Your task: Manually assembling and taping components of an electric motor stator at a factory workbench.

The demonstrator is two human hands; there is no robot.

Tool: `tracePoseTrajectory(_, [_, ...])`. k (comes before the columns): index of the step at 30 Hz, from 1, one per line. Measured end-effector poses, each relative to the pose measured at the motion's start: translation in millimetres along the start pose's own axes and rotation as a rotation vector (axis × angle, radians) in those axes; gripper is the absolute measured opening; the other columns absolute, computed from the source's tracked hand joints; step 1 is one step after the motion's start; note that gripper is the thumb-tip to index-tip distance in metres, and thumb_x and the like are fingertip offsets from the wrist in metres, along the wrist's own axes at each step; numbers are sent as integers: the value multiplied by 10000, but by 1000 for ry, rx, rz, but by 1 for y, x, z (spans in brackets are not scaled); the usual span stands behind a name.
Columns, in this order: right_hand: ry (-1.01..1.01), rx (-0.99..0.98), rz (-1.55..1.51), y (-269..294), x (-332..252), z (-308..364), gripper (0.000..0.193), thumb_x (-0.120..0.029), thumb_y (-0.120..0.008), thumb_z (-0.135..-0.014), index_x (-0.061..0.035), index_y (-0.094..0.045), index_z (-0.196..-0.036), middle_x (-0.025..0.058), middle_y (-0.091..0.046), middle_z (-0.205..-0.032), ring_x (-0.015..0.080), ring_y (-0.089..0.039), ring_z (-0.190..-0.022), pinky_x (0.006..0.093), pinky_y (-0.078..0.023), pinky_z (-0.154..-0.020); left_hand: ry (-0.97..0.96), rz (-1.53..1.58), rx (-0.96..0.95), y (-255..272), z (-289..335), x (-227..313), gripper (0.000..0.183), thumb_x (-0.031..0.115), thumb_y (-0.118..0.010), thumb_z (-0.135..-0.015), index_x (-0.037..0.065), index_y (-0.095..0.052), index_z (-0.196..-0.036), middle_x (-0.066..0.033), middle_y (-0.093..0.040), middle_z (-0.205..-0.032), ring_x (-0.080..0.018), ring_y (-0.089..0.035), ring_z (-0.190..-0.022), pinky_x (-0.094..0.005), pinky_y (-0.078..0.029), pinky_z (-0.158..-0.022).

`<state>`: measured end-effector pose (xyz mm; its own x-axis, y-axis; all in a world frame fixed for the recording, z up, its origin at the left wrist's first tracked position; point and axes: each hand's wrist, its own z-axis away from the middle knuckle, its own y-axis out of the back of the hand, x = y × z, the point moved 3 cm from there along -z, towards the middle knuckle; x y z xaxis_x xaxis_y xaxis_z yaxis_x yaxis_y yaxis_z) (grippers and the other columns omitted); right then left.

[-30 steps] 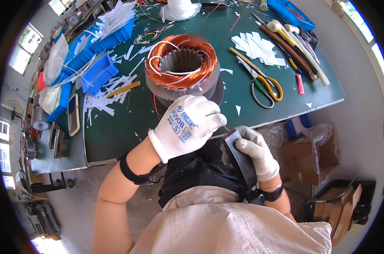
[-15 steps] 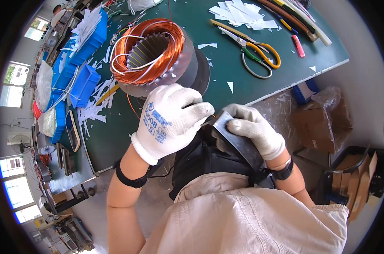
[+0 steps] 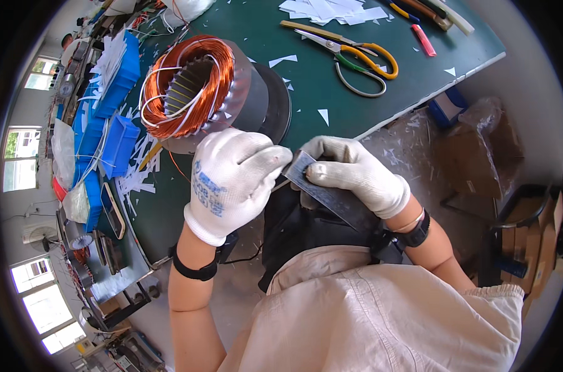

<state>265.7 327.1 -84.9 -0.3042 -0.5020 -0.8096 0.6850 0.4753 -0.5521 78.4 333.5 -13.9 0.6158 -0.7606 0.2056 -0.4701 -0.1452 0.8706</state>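
Note:
My left hand point(image 3: 235, 180), in a white knit glove, is closed in a pinch at the top end of a dark flat bar point(image 3: 338, 202). A thin copper wire point(image 3: 178, 165) hangs from the stator and runs behind this hand. What lies between its fingertips is hidden now. My right hand point(image 3: 357, 177), also gloved, grips the bar with the thumb along its upper face. The bar slants down toward my lap. Just beyond my left hand sits a motor stator point(image 3: 249, 77), its orange copper winding point(image 3: 221, 80) looped with white sleeving, on a round black base point(image 3: 280, 102).
Yellow-and-green-handled scissors point(image 3: 356, 56), white paper slips point(image 3: 331, 10) and a pink-red stick point(image 3: 423, 40) lie on the green table point(image 3: 306, 127). Blue bins point(image 3: 119, 144) stand at left. Beyond the table's right edge is a cardboard box point(image 3: 480, 155).
The whole view has shifted, the table things now further left. The bar's flat face has turned more upward. An orange wire end seen between my left fingertips and the bar no longer shows.

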Motion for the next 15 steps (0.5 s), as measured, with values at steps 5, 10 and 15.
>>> tracePoseTrajectory(5, [-55,14,-185,17,6,12,359,-264,-679,-961,20,-613,-1172,57,-670,-993,112,-637,-849,274,-533,-777,-50,46,27,-11,-8,-2,285,57,-732,-682,167,-692,-942,-11,-613,-832,-258,-612,-735,-413,-468,-664])
tracePoseTrajectory(10, [-67,-49,-47,19,5,17,390,-289,-693,-951,27,-618,-1167,61,-669,-1000,110,-630,-856,276,-531,-773,-20,22,1,-7,-3,-1,297,61,-742,-657,172,-693,-928,-11,-623,-852,-256,-611,-736,-418,-468,-660])
tracePoseTrajectory(15, [42,-8,78,3,-4,-5,338,-238,-693,-958,32,-629,-1150,38,-675,-1004,89,-610,-877,255,-515,-815,-3,-20,25,-2,-4,-3,290,60,-742,-667,180,-693,-926,-13,-625,-878,-253,-614,-753,-408,-471,-662])
